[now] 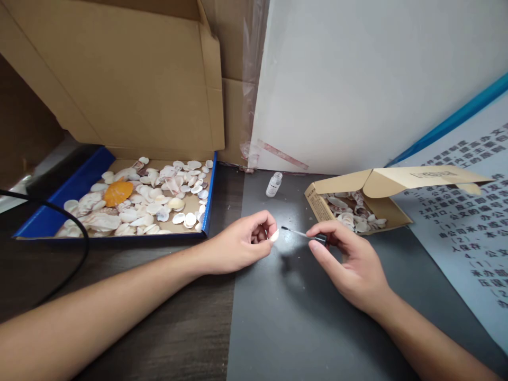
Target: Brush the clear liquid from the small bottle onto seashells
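My left hand [242, 241] pinches a small white seashell [274, 236] between thumb and fingertips, above the grey mat. Facing it, my right hand [351, 264] grips the black cap of a brush applicator [320, 239]. The applicator's thin stem points left, and its dark bristle tip is close to the shell, with a small gap between them. Behind both hands a small clear glass bottle [273, 184] with a printed label stands uncapped on the mat.
At left, a blue-edged cardboard box [209, 201] with a raised lid holds many shells, one of them an orange scallop shell [118, 192]. A smaller open carton [323, 208] with shells stands at right, beside a printed sheet [460, 222]. A black cable [85, 248] curves at far left.
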